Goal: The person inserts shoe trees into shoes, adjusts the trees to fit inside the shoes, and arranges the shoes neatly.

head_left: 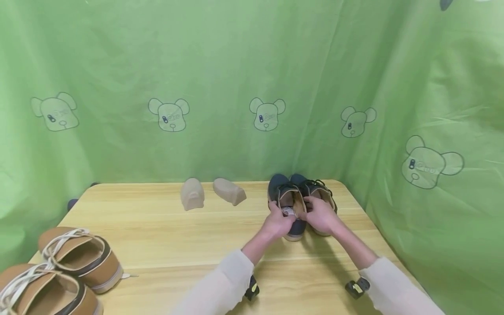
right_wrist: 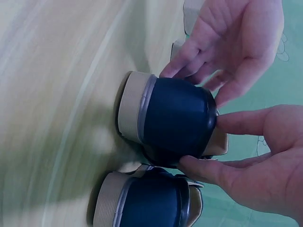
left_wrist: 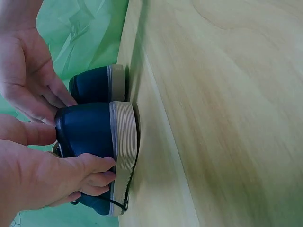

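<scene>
Two navy lace-up shoes stand side by side at the table's back right, toes away from me: the left shoe (head_left: 297, 230) and the right shoe (head_left: 298, 179). My left hand (head_left: 277, 222) grips the left shoe's heel, its thumb at the collar and its fingers along the outer side (left_wrist: 94, 172). From the other side, my right hand (head_left: 322, 215) holds the same heel, with the thumb at the collar edge and a fingertip against the inner side (right_wrist: 191, 163). Inside that shoe show a brown lining and a whitish patch. The right shoe's heel is partly hidden behind my right hand.
Two beige shoe inserts (head_left: 192, 194) lie near the table's back edge, left of the navy shoes. A pair of tan shoes (head_left: 90, 258) with white laces stands at the front left. A green curtain (head_left: 220, 87) with bear prints hangs behind and beside the wooden table (head_left: 157, 245).
</scene>
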A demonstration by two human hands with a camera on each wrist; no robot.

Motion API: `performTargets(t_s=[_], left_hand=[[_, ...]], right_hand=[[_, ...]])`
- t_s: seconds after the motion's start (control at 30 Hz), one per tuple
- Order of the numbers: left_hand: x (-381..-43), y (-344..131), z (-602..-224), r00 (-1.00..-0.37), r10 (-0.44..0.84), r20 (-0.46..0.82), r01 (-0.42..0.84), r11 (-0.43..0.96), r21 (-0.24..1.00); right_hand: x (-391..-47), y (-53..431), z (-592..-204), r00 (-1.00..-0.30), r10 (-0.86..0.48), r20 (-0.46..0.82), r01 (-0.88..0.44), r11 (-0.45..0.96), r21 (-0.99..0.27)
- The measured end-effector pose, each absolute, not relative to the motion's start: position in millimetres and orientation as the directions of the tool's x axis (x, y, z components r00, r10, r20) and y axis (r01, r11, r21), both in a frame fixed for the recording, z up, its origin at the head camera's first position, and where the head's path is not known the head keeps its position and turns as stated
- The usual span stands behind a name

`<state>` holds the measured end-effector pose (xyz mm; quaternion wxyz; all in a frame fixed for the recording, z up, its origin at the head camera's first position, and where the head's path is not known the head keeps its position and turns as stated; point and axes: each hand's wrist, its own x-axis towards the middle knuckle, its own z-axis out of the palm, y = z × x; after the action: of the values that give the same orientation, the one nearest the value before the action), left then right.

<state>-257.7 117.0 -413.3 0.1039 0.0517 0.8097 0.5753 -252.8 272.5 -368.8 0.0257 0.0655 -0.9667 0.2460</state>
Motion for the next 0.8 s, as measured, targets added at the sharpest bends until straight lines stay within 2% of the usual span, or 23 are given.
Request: performTargets(t_s=[0.47, 0.8], left_hand=[[-257, 127, -416, -0.973, 0.185, -0.134, -0.069, 0.323, 0.944], [-260, 136, -417, -0.973, 0.177, -0.149, -0.087, 0.317, 0.944]], right_hand=[[-252, 273, -373, -0.975, -0.123, 0.185, -0.192, 0.884, -0.426], [-258, 277, -375, -0.976, -0.107, 0.187, -0.181, 0.881, -0.437]])
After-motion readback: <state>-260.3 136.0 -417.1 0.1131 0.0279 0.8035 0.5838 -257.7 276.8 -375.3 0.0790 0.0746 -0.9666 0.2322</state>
